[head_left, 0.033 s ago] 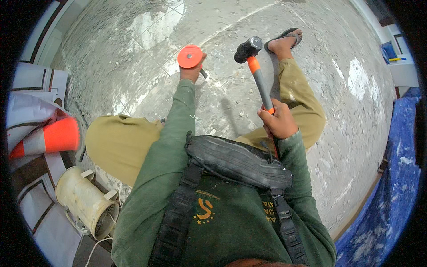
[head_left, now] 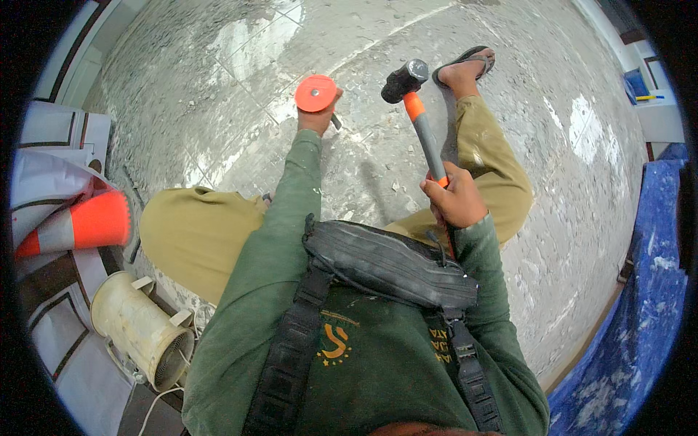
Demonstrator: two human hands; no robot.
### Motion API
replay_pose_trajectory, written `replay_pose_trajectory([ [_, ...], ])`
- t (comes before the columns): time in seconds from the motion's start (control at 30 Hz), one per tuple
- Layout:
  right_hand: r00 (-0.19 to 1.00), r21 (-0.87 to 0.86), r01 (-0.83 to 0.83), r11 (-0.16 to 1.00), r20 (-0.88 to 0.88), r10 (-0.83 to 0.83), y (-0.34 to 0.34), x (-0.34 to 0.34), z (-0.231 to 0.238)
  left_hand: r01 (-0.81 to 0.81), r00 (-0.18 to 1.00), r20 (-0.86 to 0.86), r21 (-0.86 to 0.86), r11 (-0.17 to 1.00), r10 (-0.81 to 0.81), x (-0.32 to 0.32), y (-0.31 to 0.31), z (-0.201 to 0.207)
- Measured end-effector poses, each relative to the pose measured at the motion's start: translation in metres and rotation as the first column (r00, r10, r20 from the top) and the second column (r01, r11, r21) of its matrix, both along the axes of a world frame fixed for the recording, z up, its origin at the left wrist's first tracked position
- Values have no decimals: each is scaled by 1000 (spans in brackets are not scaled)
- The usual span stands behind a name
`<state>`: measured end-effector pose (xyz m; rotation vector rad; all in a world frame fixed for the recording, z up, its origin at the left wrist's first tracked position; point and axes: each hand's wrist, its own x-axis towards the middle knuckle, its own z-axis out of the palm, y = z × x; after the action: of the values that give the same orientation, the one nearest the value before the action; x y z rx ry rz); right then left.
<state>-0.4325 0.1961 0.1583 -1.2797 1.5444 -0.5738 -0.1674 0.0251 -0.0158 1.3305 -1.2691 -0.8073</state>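
My left hand (head_left: 313,122) is closed around a chisel (head_left: 315,102) with a round orange guard on top. Below the guard, the chisel's dark metal tip points down at the rough grey floor (head_left: 378,152). In front of my right knee, my right hand (head_left: 462,199) grips the lower part of a sledgehammer's (head_left: 425,131) grey and orange handle. The black hammer head is raised to the right of the chisel, apart from it. Part of each tool's grip is hidden by my fingers.
Chipped rubble and white patches cover the floor. At left lie an orange and white traffic cone (head_left: 102,220) and a cream cylindrical blower (head_left: 142,327) with a white cable (head_left: 154,407). A blue sheet (head_left: 632,291) runs along the right. My sandalled foot (head_left: 462,71) is beyond the hammer.
My left hand and the chisel have shifted slightly to the right. The hammer and my right hand stay almost where they were.
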Motion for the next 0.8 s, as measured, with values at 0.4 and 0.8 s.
replay_pose_trajectory([
  [0.4, 993, -130, 96, 987, 77, -87, -6, 23, 107, 159, 981, 107, 8, 987, -159, -28, 16, -7],
  [0.8, 875, -248, -347, 904, -432, 218, -29, 30, -25, 338, 865, -383, -30, 941, -323, -43, 9, -28],
])
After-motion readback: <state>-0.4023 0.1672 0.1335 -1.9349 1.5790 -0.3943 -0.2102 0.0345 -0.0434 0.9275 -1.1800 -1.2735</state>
